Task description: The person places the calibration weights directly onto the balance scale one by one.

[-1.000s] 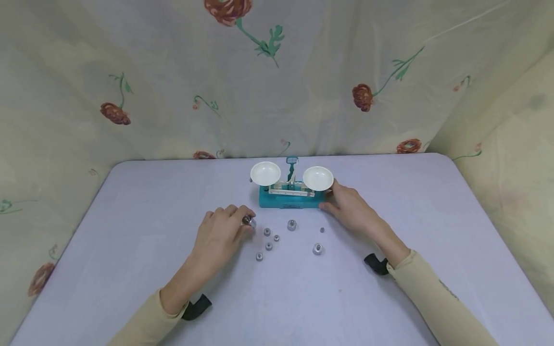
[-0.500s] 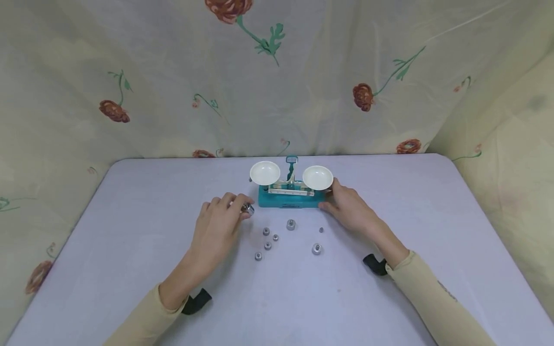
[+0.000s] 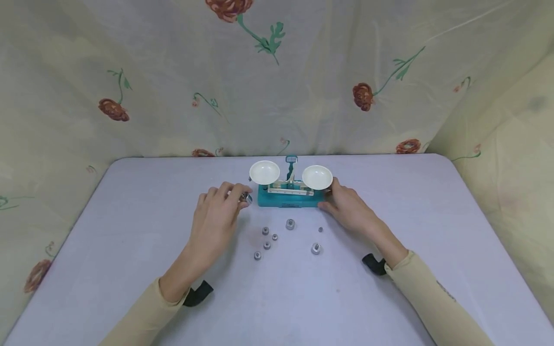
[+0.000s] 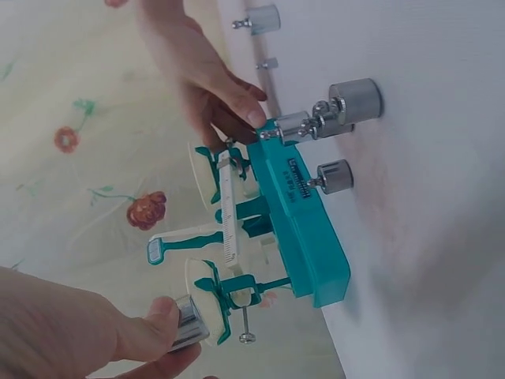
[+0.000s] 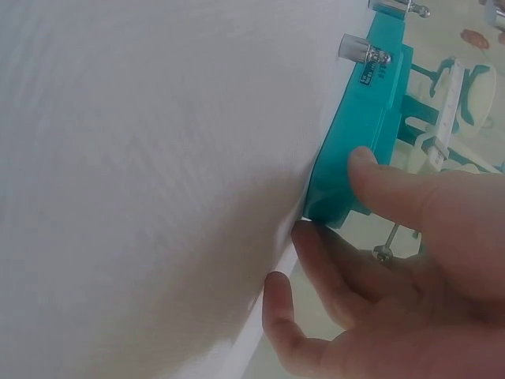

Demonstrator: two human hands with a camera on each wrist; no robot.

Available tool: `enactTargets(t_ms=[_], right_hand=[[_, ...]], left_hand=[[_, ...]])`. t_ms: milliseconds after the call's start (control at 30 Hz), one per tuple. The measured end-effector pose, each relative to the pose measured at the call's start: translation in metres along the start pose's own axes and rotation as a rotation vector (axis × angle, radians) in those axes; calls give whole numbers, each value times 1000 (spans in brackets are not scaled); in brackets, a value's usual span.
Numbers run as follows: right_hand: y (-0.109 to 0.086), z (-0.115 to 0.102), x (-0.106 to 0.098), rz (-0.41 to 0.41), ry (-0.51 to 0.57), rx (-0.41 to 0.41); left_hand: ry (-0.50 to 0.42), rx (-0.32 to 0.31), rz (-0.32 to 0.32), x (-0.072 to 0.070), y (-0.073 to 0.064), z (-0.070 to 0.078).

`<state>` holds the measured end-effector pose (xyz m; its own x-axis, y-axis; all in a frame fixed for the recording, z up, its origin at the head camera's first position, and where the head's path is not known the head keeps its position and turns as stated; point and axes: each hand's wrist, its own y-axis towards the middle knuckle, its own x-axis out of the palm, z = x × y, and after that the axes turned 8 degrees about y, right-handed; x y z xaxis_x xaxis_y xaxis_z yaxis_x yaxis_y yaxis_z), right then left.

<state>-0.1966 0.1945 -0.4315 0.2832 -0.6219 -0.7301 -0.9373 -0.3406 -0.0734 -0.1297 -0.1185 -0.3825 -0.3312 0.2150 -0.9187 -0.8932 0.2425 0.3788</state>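
Note:
A teal balance scale (image 3: 281, 201) with two white pans stands near the table's back edge; both the left pan (image 3: 265, 172) and the right pan (image 3: 317, 177) hold nothing. My left hand (image 3: 214, 216) pinches a shiny cylindrical weight (image 4: 189, 322) between thumb and fingers, raised just left of the scale. In the left wrist view this weight is close beside the left pan's rim. At the scale's right end, my right hand (image 3: 352, 206) grips the base, its thumb (image 5: 371, 178) on the front face and its fingers round the end.
Several knobbed metal weights stand in front of the scale, among them a larger one (image 3: 290, 224), another large one (image 3: 316, 248) and a tiny one (image 3: 321, 229). A smaller weight (image 3: 257, 255) is nearest the left forearm. Flowered cloth (image 3: 164, 96) hangs behind the table (image 3: 130, 216).
My left hand has lifted the weight off the table area and moved it away from me, up beside the scale's left end. The right hand has kept its hold on the base.

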Motion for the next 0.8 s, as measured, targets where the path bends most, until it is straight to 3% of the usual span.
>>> enactTargets(t_ms=[200,467,800], right_hand=[[0,-2,0,3,1,-1],[-1,0,1,6,2,-1],[-1,-2,0,3,0,-17]], left_hand=[[6,-16,37,-3,7,3],[2,-62,31,-2,18,4],[-5,-55,32,-2,34,4]])
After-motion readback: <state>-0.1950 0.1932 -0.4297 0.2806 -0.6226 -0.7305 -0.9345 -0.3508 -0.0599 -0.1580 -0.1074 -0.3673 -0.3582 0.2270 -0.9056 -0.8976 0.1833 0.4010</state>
